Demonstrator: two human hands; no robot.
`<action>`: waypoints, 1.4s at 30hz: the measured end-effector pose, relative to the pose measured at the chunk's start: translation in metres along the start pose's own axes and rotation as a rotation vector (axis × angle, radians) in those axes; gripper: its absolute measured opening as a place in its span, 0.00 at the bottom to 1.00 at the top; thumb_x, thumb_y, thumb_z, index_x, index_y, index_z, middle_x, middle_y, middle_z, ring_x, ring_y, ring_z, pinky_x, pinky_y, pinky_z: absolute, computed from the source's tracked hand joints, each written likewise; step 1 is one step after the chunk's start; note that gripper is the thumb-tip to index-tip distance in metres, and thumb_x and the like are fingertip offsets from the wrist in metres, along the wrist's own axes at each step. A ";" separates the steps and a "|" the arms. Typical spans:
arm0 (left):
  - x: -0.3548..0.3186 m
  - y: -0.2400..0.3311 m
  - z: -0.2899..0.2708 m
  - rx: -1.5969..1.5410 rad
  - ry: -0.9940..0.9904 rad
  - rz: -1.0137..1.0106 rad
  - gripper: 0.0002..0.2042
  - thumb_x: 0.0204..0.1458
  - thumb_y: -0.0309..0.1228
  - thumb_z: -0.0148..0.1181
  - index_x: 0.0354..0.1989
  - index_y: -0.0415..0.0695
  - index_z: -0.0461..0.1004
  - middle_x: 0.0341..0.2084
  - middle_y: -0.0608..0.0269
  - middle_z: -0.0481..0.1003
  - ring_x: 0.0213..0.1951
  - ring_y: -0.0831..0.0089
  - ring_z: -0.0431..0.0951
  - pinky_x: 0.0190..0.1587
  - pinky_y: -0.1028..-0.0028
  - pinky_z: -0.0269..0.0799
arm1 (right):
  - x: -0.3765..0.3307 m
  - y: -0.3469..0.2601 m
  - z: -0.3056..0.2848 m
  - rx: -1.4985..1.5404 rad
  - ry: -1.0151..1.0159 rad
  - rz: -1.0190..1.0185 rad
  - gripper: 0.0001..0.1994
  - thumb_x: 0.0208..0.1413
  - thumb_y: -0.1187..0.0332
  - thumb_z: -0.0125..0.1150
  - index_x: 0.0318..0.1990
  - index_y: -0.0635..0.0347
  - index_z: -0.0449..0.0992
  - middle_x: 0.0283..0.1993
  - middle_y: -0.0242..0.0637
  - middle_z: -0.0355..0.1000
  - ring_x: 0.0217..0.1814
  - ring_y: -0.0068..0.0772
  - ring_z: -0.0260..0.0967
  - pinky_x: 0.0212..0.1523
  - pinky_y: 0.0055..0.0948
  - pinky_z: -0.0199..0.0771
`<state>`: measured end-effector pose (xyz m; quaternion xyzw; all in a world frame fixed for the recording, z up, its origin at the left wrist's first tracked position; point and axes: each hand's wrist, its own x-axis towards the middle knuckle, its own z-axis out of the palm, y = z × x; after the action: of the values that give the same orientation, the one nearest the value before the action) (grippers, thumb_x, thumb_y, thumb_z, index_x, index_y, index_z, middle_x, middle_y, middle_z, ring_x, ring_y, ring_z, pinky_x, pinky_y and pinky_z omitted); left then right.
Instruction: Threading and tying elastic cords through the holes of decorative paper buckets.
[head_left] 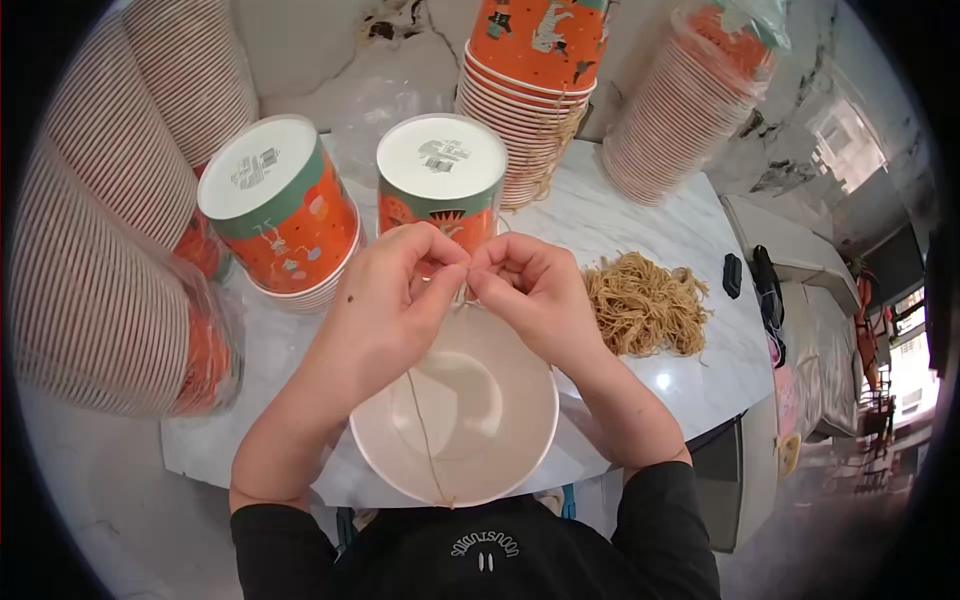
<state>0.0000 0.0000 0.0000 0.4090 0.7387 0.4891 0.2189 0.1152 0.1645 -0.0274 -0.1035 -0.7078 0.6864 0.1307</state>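
A large white paper bucket (515, 430) stands mouth up in front of me, at the table's near edge. A thin strand of twine (424, 435) runs across its mouth from the near rim toward the far rim. Over the far rim, my left hand (395, 305) and my right hand (535, 295) meet, thumbs and forefingers closed in pinches. A bit of twine shows at their fingertips; the rest of it there is hidden by the fingers. To the right of my right hand lies a loose heap of tan twine pieces (648, 305).
Two upside-down orange and green buckets, a left one (300, 235) and a middle one (440, 205), stand beyond my hands. Tall nested bucket stacks (110, 290) crowd the left. A stack hung with twine (520, 130) and a plastic-wrapped stack (680, 110) stand at the back. A small black object (732, 275) lies by the right edge.
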 end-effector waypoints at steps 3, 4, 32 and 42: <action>0.001 0.001 0.000 -0.179 0.035 0.036 0.07 0.60 0.23 0.59 0.45 0.36 0.74 0.33 0.63 0.79 0.29 0.80 0.77 0.32 0.77 0.71 | 0.001 0.000 0.001 0.028 -0.015 -0.003 0.05 0.62 0.78 0.59 0.43 0.67 0.77 0.40 0.30 0.77 0.39 0.15 0.74 0.43 0.17 0.75; 0.001 0.003 -0.001 -0.232 0.041 0.030 0.05 0.61 0.22 0.59 0.43 0.37 0.74 0.33 0.67 0.77 0.28 0.86 0.73 0.30 0.81 0.68 | 0.001 -0.001 0.003 0.082 -0.020 -0.013 0.04 0.61 0.76 0.61 0.41 0.66 0.77 0.38 0.29 0.77 0.37 0.13 0.73 0.40 0.16 0.73; -0.014 0.017 -0.015 0.071 0.113 0.165 0.07 0.46 0.21 0.72 0.35 0.39 0.82 0.45 0.67 0.75 0.22 0.90 0.62 0.27 0.85 0.60 | -0.001 -0.009 0.000 0.153 -0.123 0.019 0.04 0.63 0.75 0.64 0.42 0.66 0.78 0.37 0.29 0.77 0.39 0.13 0.74 0.40 0.16 0.74; -0.017 0.021 -0.007 0.088 0.195 0.205 0.06 0.47 0.22 0.73 0.33 0.39 0.83 0.44 0.67 0.76 0.22 0.89 0.62 0.27 0.84 0.61 | -0.005 -0.010 0.001 0.080 -0.091 -0.011 0.04 0.62 0.75 0.64 0.41 0.66 0.78 0.36 0.25 0.77 0.35 0.08 0.71 0.36 0.13 0.70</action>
<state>0.0127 -0.0133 0.0211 0.4421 0.7314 0.5136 0.0770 0.1196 0.1612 -0.0177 -0.0632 -0.6854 0.7176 0.1062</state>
